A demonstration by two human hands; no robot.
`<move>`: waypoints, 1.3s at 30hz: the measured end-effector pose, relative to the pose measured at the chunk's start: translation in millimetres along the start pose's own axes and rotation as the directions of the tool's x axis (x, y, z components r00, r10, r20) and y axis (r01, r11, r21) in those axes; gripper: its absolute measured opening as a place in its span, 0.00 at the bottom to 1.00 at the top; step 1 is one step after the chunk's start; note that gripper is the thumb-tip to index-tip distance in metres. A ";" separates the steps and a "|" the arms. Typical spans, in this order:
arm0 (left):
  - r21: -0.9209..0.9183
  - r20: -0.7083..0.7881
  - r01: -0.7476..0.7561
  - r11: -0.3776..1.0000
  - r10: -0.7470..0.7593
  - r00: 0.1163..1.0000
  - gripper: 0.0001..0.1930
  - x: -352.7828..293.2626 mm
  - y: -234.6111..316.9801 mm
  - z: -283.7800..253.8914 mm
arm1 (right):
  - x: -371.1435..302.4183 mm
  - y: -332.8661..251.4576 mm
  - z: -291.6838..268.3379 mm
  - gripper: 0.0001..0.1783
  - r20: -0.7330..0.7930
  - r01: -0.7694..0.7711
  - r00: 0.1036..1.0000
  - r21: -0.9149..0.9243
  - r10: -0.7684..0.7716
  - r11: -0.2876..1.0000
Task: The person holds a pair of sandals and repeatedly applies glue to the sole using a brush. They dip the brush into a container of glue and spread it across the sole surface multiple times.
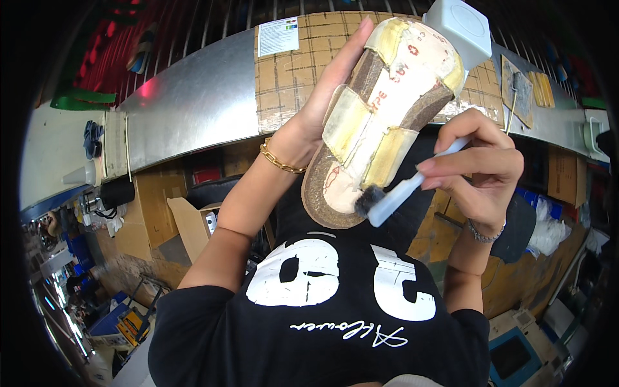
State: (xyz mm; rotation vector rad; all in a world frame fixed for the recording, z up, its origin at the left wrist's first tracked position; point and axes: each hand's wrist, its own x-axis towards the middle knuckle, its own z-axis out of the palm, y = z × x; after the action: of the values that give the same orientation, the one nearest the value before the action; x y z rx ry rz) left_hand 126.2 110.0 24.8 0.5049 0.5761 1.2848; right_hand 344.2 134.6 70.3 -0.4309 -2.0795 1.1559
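My left hand (324,103) grips a sandal (380,103) along its left edge, fingers hidden behind it. The sandal's underside faces me: cork-like brown rim, pale middle with red marks, and yellowish strap ends folded over it. It is held up at a slant above the bench edge. In my right hand (482,164) is a small brush (396,201), its pale handle pinched between thumb and fingers. The black bristles touch the sandal near its lower right edge.
Beyond the sandal, a cardboard sheet (274,84) covers part of the metal bench (193,93). A white square container (459,29) stands on it. To the right lies a small board (516,90) with a dark brush. Cardboard boxes (145,209) sit below at left.
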 end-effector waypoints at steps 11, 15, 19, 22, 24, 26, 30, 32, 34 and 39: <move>0.065 0.006 -0.030 0.997 0.029 1.000 0.38 -4.8 5.8 2.6 | 3.1 -0.1 -2.6 0.12 0.032 0.047 0.998 0.106 -0.050 0.993; 0.096 0.000 -0.062 0.993 0.062 0.998 0.38 -6.8 9.0 0.8 | -4.2 -14.5 8.5 0.13 -0.141 -0.101 0.983 0.115 0.116 0.988; 0.147 -0.017 -0.112 0.983 0.116 0.993 0.39 -12.0 16.2 -3.4 | -13.6 -32.0 15.2 0.14 -0.097 -0.105 0.991 -0.172 0.089 0.979; 0.181 -0.020 -0.135 0.974 0.141 0.990 0.39 -15.4 19.4 -2.1 | -8.4 -37.6 13.2 0.13 -0.050 -0.082 0.996 -0.096 0.077 0.992; 0.209 -0.046 -0.160 0.965 0.174 0.984 0.39 -15.6 18.4 1.9 | 0.4 -33.2 15.5 0.13 -0.188 -0.103 0.977 -0.004 0.101 0.995; 0.244 -0.096 -0.173 0.954 0.202 0.975 0.39 -16.2 15.8 7.3 | 10.9 -24.2 15.8 0.16 -0.311 -0.065 0.950 -0.240 -0.013 0.969; 0.247 -0.166 -0.181 0.952 0.226 0.960 0.39 -21.3 19.9 15.4 | 6.2 -28.8 5.2 0.15 -0.059 0.090 0.992 -0.272 -0.110 0.958; 0.279 -0.148 -0.188 0.942 0.236 0.960 0.39 -23.9 23.7 19.1 | 3.8 -27.9 -3.8 0.13 0.000 0.037 0.999 -0.238 -0.038 0.971; 0.269 -0.154 -0.163 0.949 0.210 0.965 0.39 -25.3 23.0 24.7 | 7.4 -18.2 -5.3 0.11 -0.160 -0.084 0.985 -0.082 0.070 0.993; 0.268 -0.123 -0.139 0.953 0.177 0.976 0.41 -28.8 15.9 35.1 | 41.4 12.7 -11.9 0.08 -0.391 -0.002 0.911 -0.317 -0.129 0.949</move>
State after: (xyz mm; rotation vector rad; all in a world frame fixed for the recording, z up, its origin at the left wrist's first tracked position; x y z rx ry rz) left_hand 132.2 84.2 64.9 0.6875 0.8468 1.4157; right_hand 323.4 172.9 81.3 -0.6847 -1.8835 0.6263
